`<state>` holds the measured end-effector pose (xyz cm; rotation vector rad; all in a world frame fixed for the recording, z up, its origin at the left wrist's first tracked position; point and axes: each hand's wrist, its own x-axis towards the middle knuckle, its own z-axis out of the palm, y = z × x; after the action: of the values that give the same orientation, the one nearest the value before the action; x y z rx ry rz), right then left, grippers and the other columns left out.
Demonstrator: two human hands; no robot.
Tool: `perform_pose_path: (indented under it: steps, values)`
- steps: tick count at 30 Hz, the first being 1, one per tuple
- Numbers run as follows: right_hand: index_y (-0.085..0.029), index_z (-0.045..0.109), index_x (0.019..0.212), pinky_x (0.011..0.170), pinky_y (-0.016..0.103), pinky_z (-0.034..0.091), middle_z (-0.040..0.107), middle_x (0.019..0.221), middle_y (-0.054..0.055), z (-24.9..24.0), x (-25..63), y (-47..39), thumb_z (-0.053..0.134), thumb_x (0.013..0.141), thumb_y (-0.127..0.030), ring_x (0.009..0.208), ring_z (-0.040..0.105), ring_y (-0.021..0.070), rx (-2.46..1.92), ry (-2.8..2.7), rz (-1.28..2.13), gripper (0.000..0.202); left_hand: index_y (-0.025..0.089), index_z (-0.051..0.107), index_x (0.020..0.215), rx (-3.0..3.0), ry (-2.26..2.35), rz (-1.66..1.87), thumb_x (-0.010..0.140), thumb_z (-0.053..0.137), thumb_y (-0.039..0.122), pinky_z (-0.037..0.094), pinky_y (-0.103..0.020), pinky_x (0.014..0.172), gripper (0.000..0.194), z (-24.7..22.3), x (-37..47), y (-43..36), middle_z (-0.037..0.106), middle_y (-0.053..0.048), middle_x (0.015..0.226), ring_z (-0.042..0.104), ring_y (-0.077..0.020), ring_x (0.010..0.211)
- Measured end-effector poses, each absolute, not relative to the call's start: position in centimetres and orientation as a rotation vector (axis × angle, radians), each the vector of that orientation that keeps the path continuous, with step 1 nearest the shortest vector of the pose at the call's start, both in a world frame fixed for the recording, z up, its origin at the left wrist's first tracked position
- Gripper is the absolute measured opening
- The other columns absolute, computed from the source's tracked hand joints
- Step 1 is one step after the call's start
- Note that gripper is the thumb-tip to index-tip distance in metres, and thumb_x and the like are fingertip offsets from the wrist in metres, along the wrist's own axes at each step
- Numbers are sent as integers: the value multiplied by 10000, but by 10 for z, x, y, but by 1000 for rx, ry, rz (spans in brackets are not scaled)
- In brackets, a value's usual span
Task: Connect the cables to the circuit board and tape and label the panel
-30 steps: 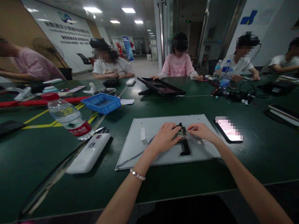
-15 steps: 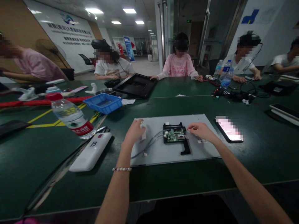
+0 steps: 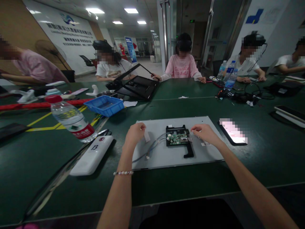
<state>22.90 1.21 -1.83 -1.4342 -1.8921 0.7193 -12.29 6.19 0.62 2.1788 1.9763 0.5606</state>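
A flat grey panel (image 3: 162, 159) lies on the green table in front of me. On it sits a black bracket (image 3: 189, 152) with a green circuit board (image 3: 176, 138), and thin cables (image 3: 154, 143) run from the board to the left. My left hand (image 3: 135, 133) is over the panel's left part, its fingers curled together beside a whitish strip (image 3: 146, 136); whether they grip anything is too small to tell. Just right of the board, my right hand (image 3: 202, 132) has its fingertips pinched, with what they hold not clear.
A phone (image 3: 233, 132) lies right of the panel. At left are a white power bank (image 3: 92, 156), a water bottle (image 3: 73, 121) and a blue tray (image 3: 105, 106). Across the table, a person's hand touches a black frame (image 3: 140, 87); other people sit alongside.
My left hand's fingers have drawn together from a more spread pose. The thin white item at my right fingertips no longer shows. Across the table, part of the black frame has been raised.
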Motion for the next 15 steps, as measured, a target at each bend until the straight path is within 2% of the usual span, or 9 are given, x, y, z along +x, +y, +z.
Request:
perform_pose_path:
  steps: [4, 7, 15]
  values:
    - [-193, 666, 861, 722, 306, 473, 672, 906, 51, -15, 225, 10, 511, 794, -226, 836, 606, 184, -1395, -1883, 517, 172, 172, 646, 883, 1989, 1786, 887, 735, 470, 300, 446, -253, 655, 263, 15, -125, 63, 668, -44, 812, 604, -181, 743]
    - [-194, 651, 897, 761, 319, 467, 649, 958, 59, -12, 220, 6, 472, 820, -198, 889, 586, 189, -1360, -1911, 372, 195, 155, 640, 876, 1842, 1591, 974, 718, 499, 350, 428, -235, 589, 288, 23, -122, 58, 648, -33, 770, 577, -156, 681]
    - [-202, 629, 980, 906, 387, 421, 609, 1023, 67, -7, 198, -5, 445, 843, -162, 986, 542, 209, -1225, -2015, 202, 232, 180, 664, 776, 1850, 1432, 508, 625, 576, 354, 450, -279, 667, 247, 26, -107, 46, 650, -6, 711, 583, -178, 696]
